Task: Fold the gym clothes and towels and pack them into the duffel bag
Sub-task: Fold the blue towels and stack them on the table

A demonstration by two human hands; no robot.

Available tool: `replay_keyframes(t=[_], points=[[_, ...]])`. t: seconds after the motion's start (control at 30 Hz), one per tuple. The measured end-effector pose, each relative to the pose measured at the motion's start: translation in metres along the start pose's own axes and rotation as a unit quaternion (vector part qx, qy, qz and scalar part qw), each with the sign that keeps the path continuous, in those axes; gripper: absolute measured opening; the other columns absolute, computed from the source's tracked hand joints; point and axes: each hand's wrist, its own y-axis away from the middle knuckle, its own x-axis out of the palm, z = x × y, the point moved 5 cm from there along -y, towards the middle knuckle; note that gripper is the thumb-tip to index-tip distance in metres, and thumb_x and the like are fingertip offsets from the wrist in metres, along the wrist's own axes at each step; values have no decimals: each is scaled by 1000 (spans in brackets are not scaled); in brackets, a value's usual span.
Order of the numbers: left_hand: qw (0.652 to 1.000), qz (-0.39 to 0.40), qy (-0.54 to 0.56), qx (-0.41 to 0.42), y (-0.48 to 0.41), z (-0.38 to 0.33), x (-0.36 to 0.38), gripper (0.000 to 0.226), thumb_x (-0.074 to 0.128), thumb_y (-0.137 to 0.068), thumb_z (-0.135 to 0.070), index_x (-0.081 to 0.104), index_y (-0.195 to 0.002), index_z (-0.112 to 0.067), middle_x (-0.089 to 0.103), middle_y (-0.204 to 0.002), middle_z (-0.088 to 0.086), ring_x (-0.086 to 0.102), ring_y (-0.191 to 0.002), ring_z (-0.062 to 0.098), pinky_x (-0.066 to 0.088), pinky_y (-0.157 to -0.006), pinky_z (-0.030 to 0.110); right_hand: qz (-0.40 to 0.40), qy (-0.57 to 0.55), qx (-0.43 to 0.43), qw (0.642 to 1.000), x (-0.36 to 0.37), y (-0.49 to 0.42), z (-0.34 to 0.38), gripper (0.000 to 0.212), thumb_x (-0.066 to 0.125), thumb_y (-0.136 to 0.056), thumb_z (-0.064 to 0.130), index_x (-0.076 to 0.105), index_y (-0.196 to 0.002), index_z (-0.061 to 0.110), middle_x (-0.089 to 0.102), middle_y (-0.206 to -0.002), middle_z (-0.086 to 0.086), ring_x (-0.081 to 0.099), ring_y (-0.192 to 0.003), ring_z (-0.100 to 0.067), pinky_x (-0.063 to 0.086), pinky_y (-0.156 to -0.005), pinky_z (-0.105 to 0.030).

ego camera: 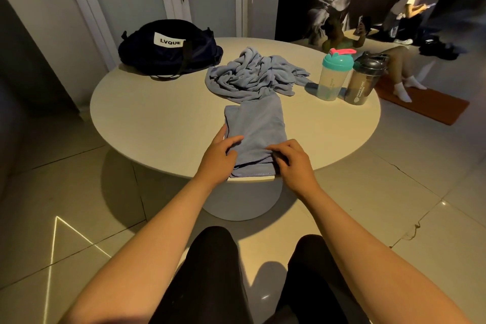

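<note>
Here, left hand [219, 151] fingers flat on folded towel [256, 129]; right hand [290, 159] fingers pinching its near fold.

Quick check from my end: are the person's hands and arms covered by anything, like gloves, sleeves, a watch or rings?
Nothing covers them. The left hand and right hand are bare, no gloves, and no rings show on the visible fingers. Both forearms are bare up to the frame edge: no sleeves, watch or wristband in view. Black legwear covers the thighs below.
</note>
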Motion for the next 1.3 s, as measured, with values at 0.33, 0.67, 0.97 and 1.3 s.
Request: replay_keyframes(t=[0.33, 0.67, 0.97, 1.3], points=[[994, 29, -43, 94, 11, -7, 11, 45, 54, -90, -2, 68, -124, -28, 54, -120, -11, 52, -115, 6, 43, -100, 19, 63, -50, 77, 994, -2, 3, 0, 21, 52, -95, 10, 73, -91, 13, 65, -95, 0, 56, -94, -16, 44, -84, -28], [999, 32, 19, 40, 12, -9, 8, 39, 50, -95, -2, 73, -118, -23, 67, -116, -13, 59, -104, -10, 43, -95, 8, 56, -71, 92, 992, -2, 5, -1, 24, 59, -92, 18, 74, -105, 30, 66, -98, 2, 59, -86, -11, 45, -74, -16], [994, 29, -100, 18, 3, -2, 19, 44, 51, -94, -11, 67, -129, -30, 40, -155, -8, 24, -137, 15, 25, -117, 32, 157, 101, 65, 980, 13, 0, 9, 39, 62, -81, 37, 64, -120, 35, 51, -104, 0, 40, -106, -21, 35, -86, -29], [997, -70, 15, -24, -20, -2, 6, 18, 56, -97, -20, 68, -107, -29, 62, -115, -6, 58, -109, 14, 50, -93, 30, 42, 222, 131, 965, -19, -66, 38, 27, 46, -91, 19, 70, -102, 24, 69, -106, -5, 57, -95, -29, 26, -98, -44]])
